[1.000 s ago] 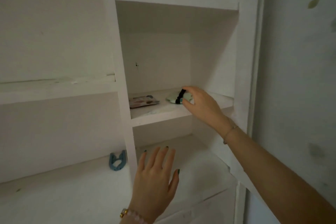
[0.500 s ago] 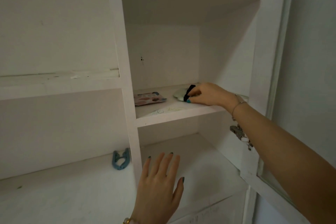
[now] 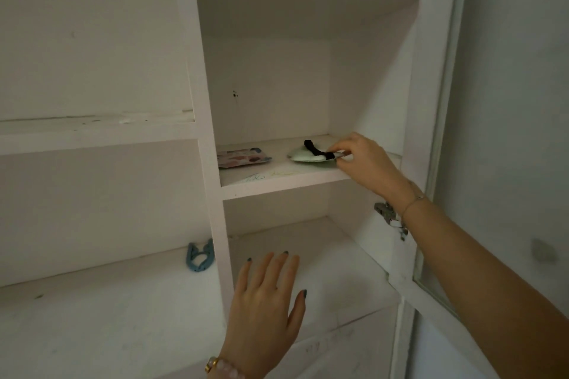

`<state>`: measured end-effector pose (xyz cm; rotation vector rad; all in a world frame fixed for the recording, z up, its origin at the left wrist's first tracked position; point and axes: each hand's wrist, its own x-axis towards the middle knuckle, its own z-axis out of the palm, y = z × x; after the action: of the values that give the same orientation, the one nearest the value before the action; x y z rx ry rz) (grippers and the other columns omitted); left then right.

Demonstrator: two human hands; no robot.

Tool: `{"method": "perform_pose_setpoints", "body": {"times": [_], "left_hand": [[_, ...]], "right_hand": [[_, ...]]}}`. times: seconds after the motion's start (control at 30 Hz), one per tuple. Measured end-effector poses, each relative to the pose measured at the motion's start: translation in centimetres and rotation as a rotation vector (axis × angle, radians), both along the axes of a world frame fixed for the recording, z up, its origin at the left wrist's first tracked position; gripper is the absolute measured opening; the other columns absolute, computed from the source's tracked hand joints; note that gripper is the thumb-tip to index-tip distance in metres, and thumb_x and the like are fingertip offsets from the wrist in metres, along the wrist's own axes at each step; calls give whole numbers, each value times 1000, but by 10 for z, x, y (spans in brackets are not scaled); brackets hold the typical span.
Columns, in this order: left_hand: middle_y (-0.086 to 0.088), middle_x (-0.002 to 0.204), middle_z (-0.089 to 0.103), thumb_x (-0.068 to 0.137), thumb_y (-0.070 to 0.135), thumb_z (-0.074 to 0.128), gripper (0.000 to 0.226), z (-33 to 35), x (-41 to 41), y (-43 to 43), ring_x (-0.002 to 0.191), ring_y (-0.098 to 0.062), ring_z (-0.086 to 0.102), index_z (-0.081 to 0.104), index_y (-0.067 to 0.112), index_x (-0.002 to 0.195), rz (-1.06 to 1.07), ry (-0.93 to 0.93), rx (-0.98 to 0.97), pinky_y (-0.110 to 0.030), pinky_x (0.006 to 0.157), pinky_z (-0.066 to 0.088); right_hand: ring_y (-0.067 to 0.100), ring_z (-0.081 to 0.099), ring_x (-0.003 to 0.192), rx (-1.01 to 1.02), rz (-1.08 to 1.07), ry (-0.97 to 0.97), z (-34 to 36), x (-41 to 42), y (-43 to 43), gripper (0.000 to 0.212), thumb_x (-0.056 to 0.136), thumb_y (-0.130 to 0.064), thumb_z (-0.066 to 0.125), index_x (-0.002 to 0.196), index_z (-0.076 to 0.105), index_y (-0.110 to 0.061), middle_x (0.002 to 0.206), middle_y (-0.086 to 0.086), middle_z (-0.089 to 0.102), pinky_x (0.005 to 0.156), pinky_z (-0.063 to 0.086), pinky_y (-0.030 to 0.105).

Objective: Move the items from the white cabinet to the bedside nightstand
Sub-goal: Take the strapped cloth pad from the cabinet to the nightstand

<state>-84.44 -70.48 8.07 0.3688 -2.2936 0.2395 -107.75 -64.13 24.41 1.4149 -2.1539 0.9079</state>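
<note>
Identity unclear: a pale item with black band [image 3: 309, 155] sits at the right end of the shelf [image 3: 277, 180]; the right hand [image 3: 366, 163] pinches it. The left hand [image 3: 268, 295] hovers flat, holding nothing.

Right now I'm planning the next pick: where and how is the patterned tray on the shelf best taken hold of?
Pinch the patterned tray by its front right rim, coming from the front of the shelf. It lies flat with the side wall close on its left, so likely only the rim offers purchase. The left hand is free; the right hand pinches the pale green item.
</note>
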Motion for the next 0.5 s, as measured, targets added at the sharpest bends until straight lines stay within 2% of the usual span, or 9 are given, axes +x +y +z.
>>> {"method": "perform_pose_setpoints", "body": {"times": [0.17, 0.33, 0.43, 0.5], "left_hand": [[-2, 118, 65, 89, 40, 39, 48, 0, 3, 23, 108, -24, 62, 62, 15, 122, 16, -12, 54, -47, 91, 51], [-1, 120, 64, 91, 40, 38, 47, -3, 6, 41, 111, -23, 61, 60, 14, 123, 7, 0, 122, -47, 91, 50], [-2, 119, 65, 91, 39, 37, 47, -5, 9, 50, 110, -24, 62, 60, 13, 124, 1, 0, 132, -47, 91, 50], [-2, 119, 65, 91, 39, 37, 48, -7, 12, 54, 110, -24, 62, 59, 13, 124, 6, 1, 131, -47, 92, 50]], "right_hand": [[14, 55, 90, -245, -7, -118, -35, 17, 33, 29, 87, -4, 57, 109, 68, -19, 107, 4, 52, 80, 46, 25], [12, 58, 96, -482, 126, -405, -60, 43, 62, 34, 86, 3, 53, 105, 68, -21, 106, -1, 59, 85, 45, 13], [16, 64, 97, -579, 256, -685, -71, 57, 73, 32, 90, -4, 55, 100, 67, -32, 105, -4, 67, 88, 50, 27], [16, 65, 98, -646, 298, -827, -78, 64, 81, 31, 91, -2, 54, 100, 67, -29, 108, -1, 67, 85, 53, 27]]}}
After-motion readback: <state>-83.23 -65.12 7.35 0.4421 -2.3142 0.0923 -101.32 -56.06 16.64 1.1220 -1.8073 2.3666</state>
